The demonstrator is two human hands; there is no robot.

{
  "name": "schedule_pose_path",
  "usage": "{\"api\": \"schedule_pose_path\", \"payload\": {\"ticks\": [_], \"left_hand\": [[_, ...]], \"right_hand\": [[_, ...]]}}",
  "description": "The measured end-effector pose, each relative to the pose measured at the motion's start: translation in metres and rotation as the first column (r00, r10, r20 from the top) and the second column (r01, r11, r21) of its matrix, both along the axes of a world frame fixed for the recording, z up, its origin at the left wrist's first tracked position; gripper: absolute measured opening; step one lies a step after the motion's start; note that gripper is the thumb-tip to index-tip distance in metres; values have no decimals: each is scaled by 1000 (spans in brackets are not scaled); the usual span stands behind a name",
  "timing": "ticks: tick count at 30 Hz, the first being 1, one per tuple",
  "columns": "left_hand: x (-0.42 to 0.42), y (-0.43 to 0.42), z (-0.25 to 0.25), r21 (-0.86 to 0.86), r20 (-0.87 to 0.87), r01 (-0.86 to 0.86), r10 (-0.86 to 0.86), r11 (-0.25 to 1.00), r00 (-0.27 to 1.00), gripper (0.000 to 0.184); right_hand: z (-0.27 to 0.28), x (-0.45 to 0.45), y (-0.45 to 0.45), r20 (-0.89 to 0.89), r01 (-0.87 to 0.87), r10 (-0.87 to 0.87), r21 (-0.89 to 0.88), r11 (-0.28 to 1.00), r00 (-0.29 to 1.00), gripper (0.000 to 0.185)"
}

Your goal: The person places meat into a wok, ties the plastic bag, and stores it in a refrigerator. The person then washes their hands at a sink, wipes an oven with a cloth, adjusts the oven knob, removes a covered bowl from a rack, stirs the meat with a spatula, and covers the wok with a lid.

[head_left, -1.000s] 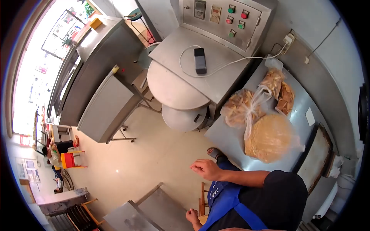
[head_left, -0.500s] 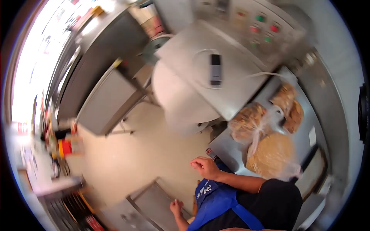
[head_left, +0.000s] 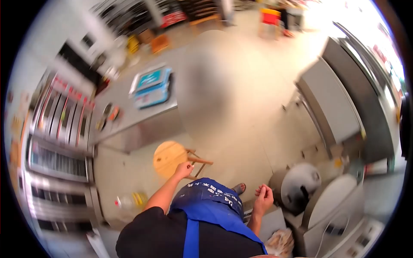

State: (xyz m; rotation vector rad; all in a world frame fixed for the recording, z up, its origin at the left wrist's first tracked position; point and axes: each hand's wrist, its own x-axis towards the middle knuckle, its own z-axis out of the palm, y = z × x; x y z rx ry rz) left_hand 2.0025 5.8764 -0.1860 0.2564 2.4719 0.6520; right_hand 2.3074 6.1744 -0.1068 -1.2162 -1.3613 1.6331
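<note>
My left hand (head_left: pixel 184 170) hangs in the air by the edge of a round wooden stool (head_left: pixel 170 159), fingers curled; no object stands out in it. On the other side, my right hand (head_left: pixel 264 197) is raised with its fingers loosely bent and nothing visible in them. Near it stands a round metal lid or bowl (head_left: pixel 301 182), with a pale round disc-like part (head_left: pixel 329 200) of a machine beside it. Below that hand, a clear bag of brownish food (head_left: pixel 280 241) is partly cut off. Between both arms is my blue apron (head_left: pixel 211 200).
A steel worktable (head_left: pixel 122 122) ahead left carries a blue scale (head_left: pixel 152 88). Ovens (head_left: pixel 60 159) line the left side. A plastic bottle (head_left: pixel 131 200) is near my left elbow. At right stands a grey-topped table (head_left: pixel 330 103). A person's leg (head_left: pixel 285 21) shows far back.
My view has swung left, away from the control panel and bagged food, toward the stool, worktable and ovens. Both hands remain loosely closed, and the arms are now spread to either side.
</note>
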Motion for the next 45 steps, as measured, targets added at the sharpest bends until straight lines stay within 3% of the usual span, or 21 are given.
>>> {"api": "schedule_pose_path", "payload": {"ticks": [4,6,12,14,16,19,20,22,24,27,31,34,35,36,37,38,39,40,42,43,45], "left_hand": [[41,-103,-4,71,-131,-261,268,963,954,27],[73,-150,-5,106,-178,-462,474,881,862,27],[127,-359,-27,223,-404,-709,725,669,558,29],[130,-410,-45,288,-333,-772,815,566,474,32],[157,-455,-47,359,-197,-822,897,441,396,39],[134,-506,-27,439,21,-873,969,214,248,68],[131,-534,-60,422,-38,-869,963,259,268,74],[135,-566,-86,367,-43,-875,945,317,324,80],[126,-588,-27,645,140,-764,980,19,142,76],[115,-620,6,678,211,-720,977,-151,-7,72],[135,-686,-55,548,292,-747,923,-376,-251,30],[130,-716,-107,519,501,-515,731,-682,-463,29],[134,-722,-112,520,481,-583,778,-624,-404,30],[145,-725,-129,388,548,-604,701,-696,-456,33],[166,-725,-128,472,130,-880,991,-46,18,29],[184,-726,-123,302,-415,-804,830,512,372,26],[174,-735,-114,135,-459,-805,757,577,465,25],[159,-749,-111,46,-311,-884,848,465,430,25],[110,-789,-110,-49,26,-997,998,63,62,24],[87,-811,-111,-115,141,-985,979,-130,-145,24],[44,-858,-123,-143,183,-969,956,-204,-228,23]], "right_hand": [[5,-42,-19,28,-264,263,34,964,964,19],[7,-63,-33,66,-403,401,23,915,914,20],[25,-195,-205,60,-690,687,56,722,724,21],[31,-234,-262,-8,-843,847,-93,529,532,28],[59,-270,-332,-340,-889,848,-365,278,405,51],[113,-328,-440,-821,-863,539,-401,-307,189,86],[118,-347,-467,-886,-824,436,-364,-434,162,91],[141,-384,-535,-911,-775,390,-343,-530,137,90],[148,-420,-595,-935,-744,338,-302,-596,108,92],[146,-474,-676,-951,-715,291,-272,-644,100,93],[125,-552,-781,-970,-684,238,-207,-700,49,93],[79,-612,-850,-927,-677,327,-359,-643,181,87],[56,-632,-875,-903,-669,362,-418,-615,231,84],[14,-656,-891,-782,-615,530,-602,-509,327,75],[-13,-674,-914,-653,-564,672,-720,-406,350,63],[-39,-692,-937,-500,-501,787,-816,-288,362,53],[-44,-705,-959,-363,-471,884,-860,-196,295,42],[-36,-717,-981,-369,-478,880,-856,-197,298,42],[-17,-746,-1033,-502,-382,835,-833,-399,224,28],[-8,-764,-1061,-503,-395,836,-829,-395,220,28],[0,-788,-1113,-444,-521,895,-774,-359,42,24]]}}
